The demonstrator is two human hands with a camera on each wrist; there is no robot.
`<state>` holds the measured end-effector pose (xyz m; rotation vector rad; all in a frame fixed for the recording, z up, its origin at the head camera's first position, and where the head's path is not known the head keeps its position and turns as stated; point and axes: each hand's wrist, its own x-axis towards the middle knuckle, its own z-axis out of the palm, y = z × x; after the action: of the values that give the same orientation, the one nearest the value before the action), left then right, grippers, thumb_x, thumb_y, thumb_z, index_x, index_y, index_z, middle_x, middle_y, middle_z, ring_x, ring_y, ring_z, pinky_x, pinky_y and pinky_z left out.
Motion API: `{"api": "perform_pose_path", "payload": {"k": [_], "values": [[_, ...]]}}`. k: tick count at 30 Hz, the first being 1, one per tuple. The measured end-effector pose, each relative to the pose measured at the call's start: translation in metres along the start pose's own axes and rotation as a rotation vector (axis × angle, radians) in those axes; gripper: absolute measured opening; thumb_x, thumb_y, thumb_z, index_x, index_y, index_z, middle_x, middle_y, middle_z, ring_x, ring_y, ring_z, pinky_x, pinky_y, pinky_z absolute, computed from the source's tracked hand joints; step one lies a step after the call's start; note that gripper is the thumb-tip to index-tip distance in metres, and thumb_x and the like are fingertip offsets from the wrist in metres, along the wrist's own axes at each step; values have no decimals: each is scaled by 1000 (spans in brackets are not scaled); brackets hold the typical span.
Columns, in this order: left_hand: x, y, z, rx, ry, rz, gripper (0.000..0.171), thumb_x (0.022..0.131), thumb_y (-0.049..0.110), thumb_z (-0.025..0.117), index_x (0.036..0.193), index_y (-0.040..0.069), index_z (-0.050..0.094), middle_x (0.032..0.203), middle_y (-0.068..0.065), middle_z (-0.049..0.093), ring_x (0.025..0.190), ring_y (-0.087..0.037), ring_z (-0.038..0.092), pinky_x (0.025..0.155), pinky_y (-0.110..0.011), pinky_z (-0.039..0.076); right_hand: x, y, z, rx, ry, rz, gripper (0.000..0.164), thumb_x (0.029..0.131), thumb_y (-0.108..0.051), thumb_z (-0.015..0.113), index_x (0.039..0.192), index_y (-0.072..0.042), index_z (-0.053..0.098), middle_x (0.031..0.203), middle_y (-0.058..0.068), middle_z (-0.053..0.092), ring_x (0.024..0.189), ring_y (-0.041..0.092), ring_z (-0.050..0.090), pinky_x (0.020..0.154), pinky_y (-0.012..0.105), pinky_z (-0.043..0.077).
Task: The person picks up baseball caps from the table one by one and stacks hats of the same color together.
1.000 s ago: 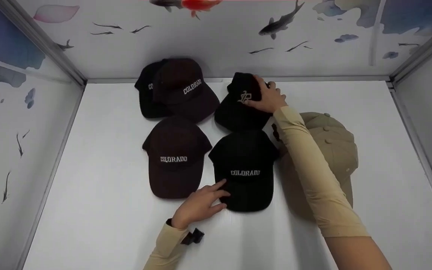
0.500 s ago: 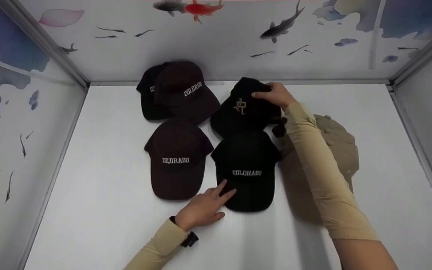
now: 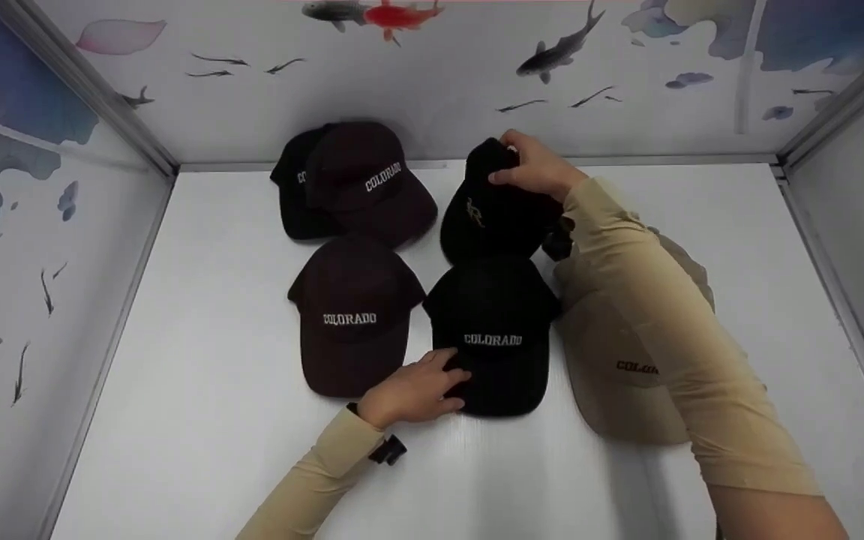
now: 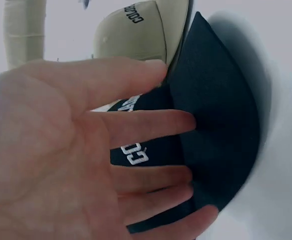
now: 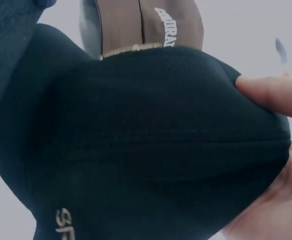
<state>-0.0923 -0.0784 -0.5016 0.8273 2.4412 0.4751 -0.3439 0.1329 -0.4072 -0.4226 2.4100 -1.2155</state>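
Observation:
My right hand (image 3: 541, 169) grips the crown of a black baseball cap (image 3: 469, 232) with a gold emblem, at the back of the table. In the right wrist view, thumb and fingers pinch the dark crown (image 5: 150, 120) from both sides; small gold letters show low on it. Extended fingers of my left hand (image 3: 417, 388) rest at the left side of the brim of a black COLORADO cap (image 3: 507, 382). The left wrist view has those fingers spread over its brim (image 4: 220, 115). Touching this cap or just behind it is the gold-emblem cap; I cannot tell which.
A dark maroon COLORADO cap (image 3: 349, 352) lies left of centre. Behind it, another maroon cap (image 3: 372, 180) overlaps a black cap (image 3: 293, 199). Tan caps (image 3: 597, 360) are stacked at right, partly under my right forearm. White panels with painted fish (image 3: 552, 56) enclose the table.
The gold-emblem cap has been turned and shifted in my right hand, its emblem now seen side-on. My right forearm has moved right. The left hand stays by the front black cap's brim.

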Motion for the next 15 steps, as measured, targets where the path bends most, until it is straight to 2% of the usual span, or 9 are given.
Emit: {"api": "perform_pose_path", "payload": {"k": [5,9,12,15], "values": [[5,-2,-3,0,-73,37,52,97,26,60,143,6,46,152,-25,26,129,-34,44,98,-37,42,-10,-19,-24,-192,23,-99,46,86,-8,66,125,4,44,120,26,55,108,34,52,95,42,37],[10,-5,-7,5,-95,53,55,98,26,59,145,4,43,152,-27,23,128,-35,45,96,-36,43,-27,-36,-43,-320,-18,-183,46,87,-8,65,126,5,44,119,29,56,111,40,52,97,48,36],[14,-9,-12,-5,-100,61,55,98,27,58,145,4,43,152,-28,22,126,-35,46,93,-37,45,-45,-52,-52,-363,-48,-262,42,86,-5,63,123,3,44,113,28,59,104,37,54,94,49,37],[18,-15,-19,-26,-119,59,55,98,27,58,145,5,42,153,-28,20,123,-35,48,92,-38,46,-64,-68,-60,-350,-69,-322,36,87,-1,63,118,1,47,108,22,62,96,28,54,88,41,38]]}}
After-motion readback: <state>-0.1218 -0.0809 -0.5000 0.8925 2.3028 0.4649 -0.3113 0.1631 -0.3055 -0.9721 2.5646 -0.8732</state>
